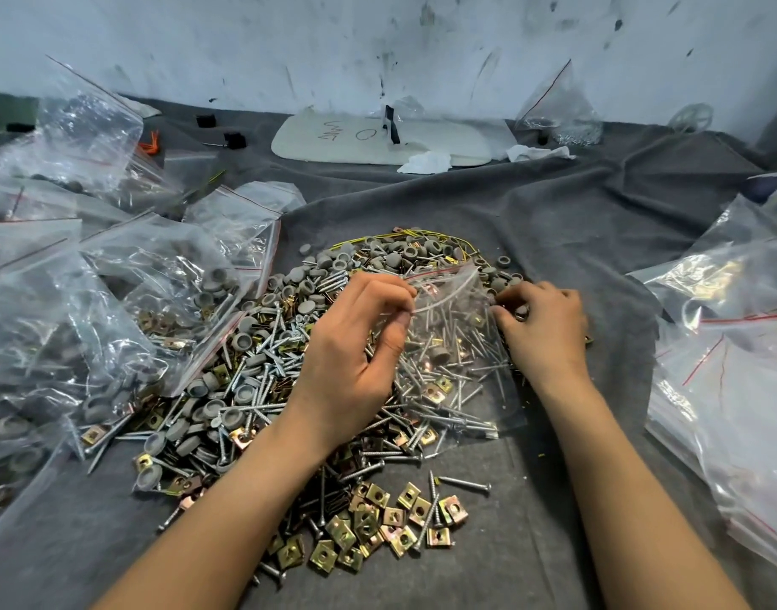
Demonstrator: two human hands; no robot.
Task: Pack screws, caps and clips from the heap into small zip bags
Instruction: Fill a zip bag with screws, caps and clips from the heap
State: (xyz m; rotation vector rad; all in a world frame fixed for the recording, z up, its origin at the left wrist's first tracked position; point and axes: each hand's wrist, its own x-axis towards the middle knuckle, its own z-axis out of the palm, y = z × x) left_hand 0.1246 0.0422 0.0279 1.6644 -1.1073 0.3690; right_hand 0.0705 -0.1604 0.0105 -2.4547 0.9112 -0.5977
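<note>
- The small zip bag (457, 345) lies on the heap (263, 389) of screws, caps and clips. Its long axis runs away from the person, with the red-lined mouth lifted at the far end.
- The left hand (351, 345) pinches the mouth's left edge; the right hand (545, 328) curls round a grey cap (522, 313) at its right edge.
- The white board (378, 140) by the wall bears an unreadable scrawl.
- Filled bags (92, 301) crowd the left and more bags (730, 367) the right, on grey cloth (554, 499).

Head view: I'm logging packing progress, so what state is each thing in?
heap: loose, unsorted.
small zip bag: mouth open, lying on the heap, few parts inside.
left hand: pinches the bag's rim.
right hand: curled, seemingly holding a cap.
bags at left: filled with parts.
bags at right: flat, seemingly empty.
</note>
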